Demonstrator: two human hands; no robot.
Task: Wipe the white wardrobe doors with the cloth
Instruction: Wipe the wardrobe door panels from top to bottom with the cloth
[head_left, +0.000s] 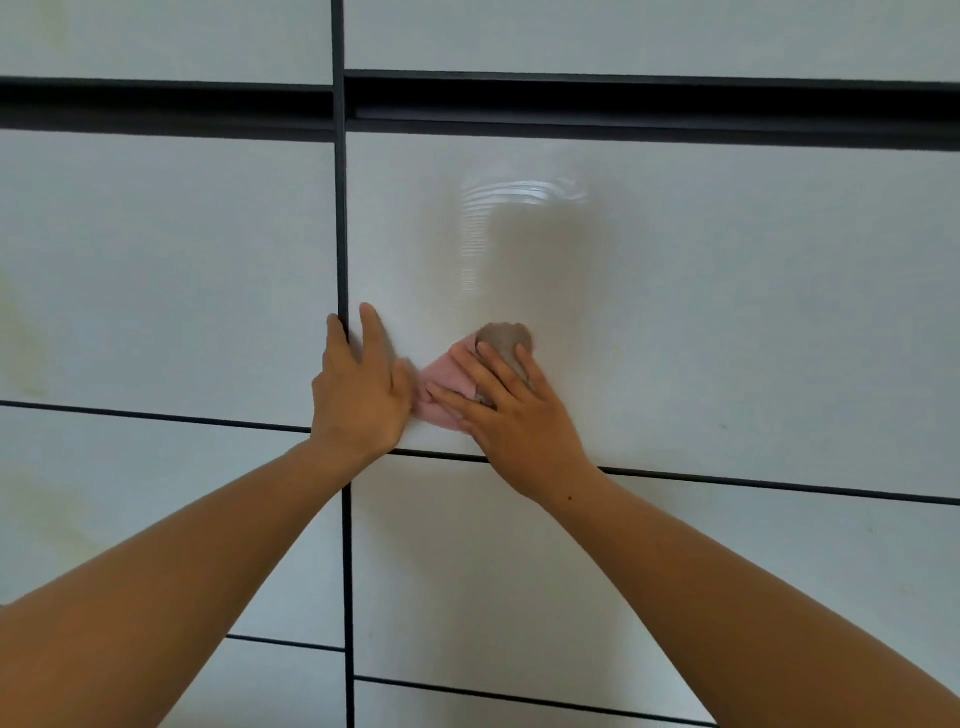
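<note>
the white glossy wardrobe door panel (675, 291) fills the middle and right of the view, and the soft pink cloth (444, 382) lies flat against it, near its lower left corner. a grey-brown part of the cloth shows at the far side, just past the fingertips. the right hand (514, 421) lies on the cloth with the palm toward the door. its fingers are straight and a little spread, and they press the cloth to the surface without curling around it. the left hand (358, 389) is just beside the cloth on the left, touching its pink edge. its fingers are also straight and point up, flat on the door. one finger lies on the left side of the narrow dark vertical gap (340, 208) and the others on the right side, so the hand crosses the gap. it holds nothing. left of the gap is another white door panel (156, 260). a wide dark horizontal recess (623, 104) runs above both panels, far from the hands. a thin dark horizontal line (779, 483) runs under the wiped panel, passing behind both wrists. below it is a lower white panel (493, 571). above the right hand the gloss shows fine curved streaks (519, 197) and a dull grey reflection.
</note>
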